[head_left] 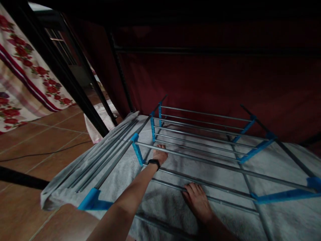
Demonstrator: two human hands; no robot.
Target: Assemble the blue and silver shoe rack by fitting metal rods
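Note:
A rack of grey metal rods (213,160) joined by blue plastic brackets (137,152) lies on a pale grey blanket (296,217). My left hand (160,155), with a dark band (153,163) on the wrist, reaches in between the rods near the left-hand brackets. Its fingers look curled downward; what they hold, if anything, is hidden. Closer to me, my right hand (197,199) is closed over the nearer low metal rod (230,205), with its fingers bent across it. At the near left corner sits a larger blue corner piece (92,201).
Several loose metal rods (105,157) lie along the blanket's left side. Black frame posts (60,73) stand at left, with a dark red curtain (200,83) behind the rack. A floral cloth (27,67) hangs over the tiled floor (62,134), where a black cable (47,153) runs.

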